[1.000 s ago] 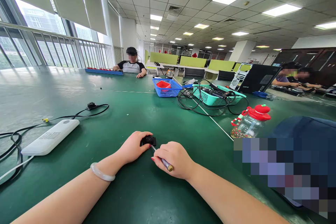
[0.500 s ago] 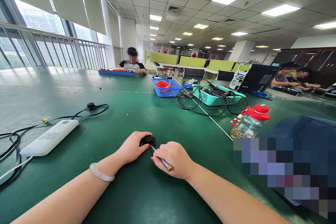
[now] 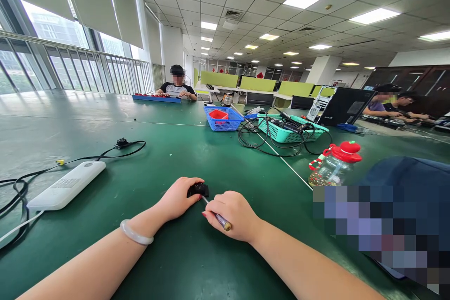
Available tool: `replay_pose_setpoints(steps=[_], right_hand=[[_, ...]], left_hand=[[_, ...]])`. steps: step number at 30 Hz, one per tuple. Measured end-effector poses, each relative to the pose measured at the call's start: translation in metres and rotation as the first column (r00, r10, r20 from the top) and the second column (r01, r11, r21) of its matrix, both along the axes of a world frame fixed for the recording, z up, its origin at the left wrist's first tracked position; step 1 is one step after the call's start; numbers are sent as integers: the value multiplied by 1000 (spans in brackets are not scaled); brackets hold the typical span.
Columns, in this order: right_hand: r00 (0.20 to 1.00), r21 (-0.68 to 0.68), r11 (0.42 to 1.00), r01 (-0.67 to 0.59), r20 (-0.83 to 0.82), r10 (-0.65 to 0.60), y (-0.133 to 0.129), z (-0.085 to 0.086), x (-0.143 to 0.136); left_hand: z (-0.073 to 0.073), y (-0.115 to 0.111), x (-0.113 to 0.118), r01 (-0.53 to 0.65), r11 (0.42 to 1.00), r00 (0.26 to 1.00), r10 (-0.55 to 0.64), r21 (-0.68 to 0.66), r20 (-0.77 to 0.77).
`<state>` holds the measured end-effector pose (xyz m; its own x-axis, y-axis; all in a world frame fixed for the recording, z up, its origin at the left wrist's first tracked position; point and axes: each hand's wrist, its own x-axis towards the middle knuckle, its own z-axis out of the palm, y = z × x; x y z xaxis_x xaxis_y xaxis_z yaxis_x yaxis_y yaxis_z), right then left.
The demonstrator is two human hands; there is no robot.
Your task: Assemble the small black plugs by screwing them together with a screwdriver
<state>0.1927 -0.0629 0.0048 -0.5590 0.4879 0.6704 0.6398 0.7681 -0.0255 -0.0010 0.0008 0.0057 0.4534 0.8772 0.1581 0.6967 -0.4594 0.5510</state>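
My left hand (image 3: 181, 198) pinches a small black block-like part (image 3: 201, 190) against the green tabletop (image 3: 168, 253), thumb on its near side and fingers behind. The part's exact kind is too small to make out. In my right hand (image 3: 232, 215) is a screwdriver (image 3: 222, 221) with a thin metal shaft and a dark handle with a brass-coloured end. It slants toward the black part, its tip meeting the near side beside my left thumb. Whether the tip sits in a screw is hidden.
A white power bank (image 3: 68, 185) with black cables lies left. Beyond are a blue basket (image 3: 225, 124), a green basket (image 3: 281, 136) with cables and a black computer case (image 3: 346, 105). A red-lidded bottle (image 3: 332, 168) stands right. A person (image 3: 176, 86) sits at the far end.
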Motion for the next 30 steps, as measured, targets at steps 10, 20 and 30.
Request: replay_pose_setpoints(steps=[10, 20, 30], right_hand=[[1000, 2, 1000, -13, -4, 13, 0, 0, 0], [1000, 8, 1000, 2, 0, -2, 0, 0, 0], [1000, 20, 1000, -9, -24, 10, 0, -1, 0]], left_hand=[[0, 0, 0, 7, 1000, 1000, -7, -1, -3], [0, 1, 1, 7, 1000, 1000, -7, -12, -10], [0, 0, 1, 1, 1000, 1000, -2, -21, -16]])
